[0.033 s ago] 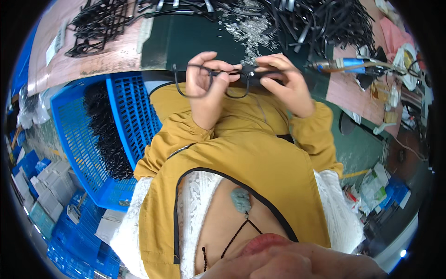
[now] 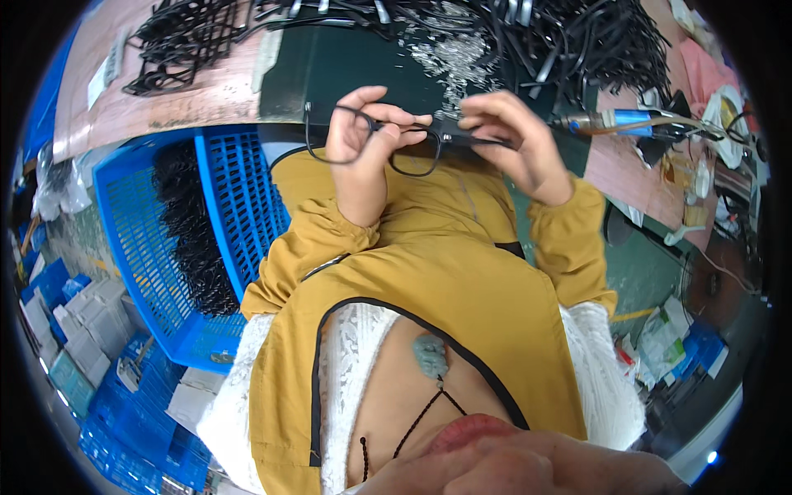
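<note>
A black eyeglass frame (image 2: 422,171) is held up at the near edge of the work table. My left hand (image 2: 360,161) is closed on it, thumb and fingers pinching around the bridge, with one rim passing across the palm. One temple arm stands out at the far left of the frame. My right hand (image 2: 524,140) is at the other side, its curled fingers around the right temple arm (image 2: 487,142), which runs from a small shiny hinge. Some of the right fingertips are blurred, so their exact contact is hard to see.
Small clear pieces (image 2: 454,58) lie scattered on the dark green mat (image 2: 330,70). A heap of black temple arms (image 2: 610,41) is at the far right; black frames (image 2: 181,41) are stacked far left. A blue handheld tool (image 2: 623,121) rests right. Blue baskets (image 2: 132,247) stand at my left.
My right hand has moved slightly right and its fingers have loosened from a tighter pinch near the hinge. The eyeglass frame has tilted a little; my left hand keeps its hold.
</note>
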Tool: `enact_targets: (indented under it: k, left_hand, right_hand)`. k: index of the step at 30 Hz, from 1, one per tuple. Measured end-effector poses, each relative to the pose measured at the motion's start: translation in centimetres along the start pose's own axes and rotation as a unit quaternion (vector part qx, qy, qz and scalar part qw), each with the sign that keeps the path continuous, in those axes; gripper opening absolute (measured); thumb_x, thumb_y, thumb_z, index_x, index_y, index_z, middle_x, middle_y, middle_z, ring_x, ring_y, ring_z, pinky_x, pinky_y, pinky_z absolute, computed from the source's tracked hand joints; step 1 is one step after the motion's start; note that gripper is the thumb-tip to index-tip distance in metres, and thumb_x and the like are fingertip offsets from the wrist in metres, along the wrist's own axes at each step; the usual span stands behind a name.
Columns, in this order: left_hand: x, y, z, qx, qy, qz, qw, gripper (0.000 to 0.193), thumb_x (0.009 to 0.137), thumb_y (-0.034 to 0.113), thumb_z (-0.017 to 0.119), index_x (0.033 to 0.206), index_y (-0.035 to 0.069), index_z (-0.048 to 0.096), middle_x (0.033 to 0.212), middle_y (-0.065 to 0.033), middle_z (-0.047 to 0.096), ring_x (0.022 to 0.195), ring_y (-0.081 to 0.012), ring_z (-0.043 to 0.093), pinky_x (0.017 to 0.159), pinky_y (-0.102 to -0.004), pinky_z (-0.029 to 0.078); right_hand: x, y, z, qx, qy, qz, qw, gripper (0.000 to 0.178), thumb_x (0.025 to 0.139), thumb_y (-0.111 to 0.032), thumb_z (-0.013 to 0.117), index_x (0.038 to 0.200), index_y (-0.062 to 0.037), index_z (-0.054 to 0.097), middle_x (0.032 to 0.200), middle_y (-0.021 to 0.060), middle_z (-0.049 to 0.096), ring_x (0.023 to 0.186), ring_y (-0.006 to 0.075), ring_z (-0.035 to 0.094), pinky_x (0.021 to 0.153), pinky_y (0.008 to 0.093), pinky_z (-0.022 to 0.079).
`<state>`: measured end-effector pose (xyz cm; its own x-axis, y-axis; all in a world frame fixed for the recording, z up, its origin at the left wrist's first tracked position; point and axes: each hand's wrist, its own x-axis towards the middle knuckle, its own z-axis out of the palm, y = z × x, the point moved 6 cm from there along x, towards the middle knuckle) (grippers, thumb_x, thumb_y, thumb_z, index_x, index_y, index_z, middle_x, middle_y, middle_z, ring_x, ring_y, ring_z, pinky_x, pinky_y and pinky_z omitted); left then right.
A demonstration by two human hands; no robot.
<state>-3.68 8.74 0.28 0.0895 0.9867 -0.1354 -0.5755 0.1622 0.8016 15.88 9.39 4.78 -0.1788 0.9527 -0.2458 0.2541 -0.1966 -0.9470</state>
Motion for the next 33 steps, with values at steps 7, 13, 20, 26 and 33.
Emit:
enact_targets:
  k: [7, 13, 20, 26, 33]
  left_hand:
    - [2.7, 1.5, -1.9, 0.068, 0.007, -0.098, 0.993, 0.029, 0.103, 0.013, 0.052, 0.122, -0.007, 0.061, 0.081, -0.0113, 0.066, 0.074, -0.0253, 0.074, 0.060, -0.0270, 0.061]
    - [3.0, 1.3, -2.0, 0.075, 0.017, -0.107, 0.991, 0.025, 0.104, 0.014, 0.056, 0.117, -0.006, 0.063, 0.079, -0.0109, 0.068, 0.069, -0.0228, 0.074, 0.057, -0.0249, 0.059]
    - [2.9, 1.4, -1.7, 0.093, 0.027, -0.082, 0.992, 0.028, 0.104, 0.019, 0.056, 0.115, -0.006, 0.063, 0.078, -0.0106, 0.067, 0.070, -0.0231, 0.074, 0.056, -0.0251, 0.058]
    - [2.5, 2.2, -1.3, 0.051, -0.005, -0.175, 0.983, 0.051, 0.107, 0.036, 0.041, 0.118, -0.008, 0.064, 0.075, -0.0111, 0.067, 0.071, -0.0254, 0.073, 0.059, -0.0259, 0.057]
    - [-3.2, -4.5, 3.7, 0.013, -0.184, -0.515, 0.837, 0.045, 0.106, 0.026, 0.042, 0.123, -0.006, 0.069, 0.071, -0.0145, 0.068, 0.065, -0.0248, 0.072, 0.052, -0.0233, 0.056]
  right_hand:
    - [18.3, -11.3, 4.3, -0.449, 0.003, -0.526, 0.723, 0.019, 0.082, -0.008, 0.066, 0.100, -0.0090, 0.069, 0.102, 0.0144, 0.060, 0.101, 0.0354, 0.059, 0.085, 0.0428, 0.051]
    - [18.4, -14.6, 4.4, -0.321, 0.002, -0.579, 0.750, 0.008, 0.085, -0.003, 0.071, 0.093, -0.0055, 0.072, 0.098, 0.0099, 0.061, 0.095, 0.0285, 0.061, 0.082, 0.0377, 0.051]
    - [12.9, -16.1, 0.5, -0.191, 0.150, -0.587, 0.772, 0.011, 0.089, 0.005, 0.070, 0.098, -0.0005, 0.070, 0.087, 0.0098, 0.063, 0.077, 0.0216, 0.062, 0.071, 0.0315, 0.052]
    - [4.3, -15.6, -4.9, -0.161, 0.160, -0.528, 0.818, 0.005, 0.098, -0.003, 0.064, 0.100, 0.0013, 0.065, 0.087, 0.0070, 0.063, 0.080, 0.0169, 0.060, 0.071, 0.0310, 0.051]
    - [-2.4, -0.4, -1.5, -0.201, 0.118, -0.216, 0.948, 0.010, 0.091, 0.004, 0.069, 0.100, 0.0024, 0.066, 0.095, 0.0108, 0.067, 0.085, 0.0217, 0.065, 0.077, 0.0299, 0.051]
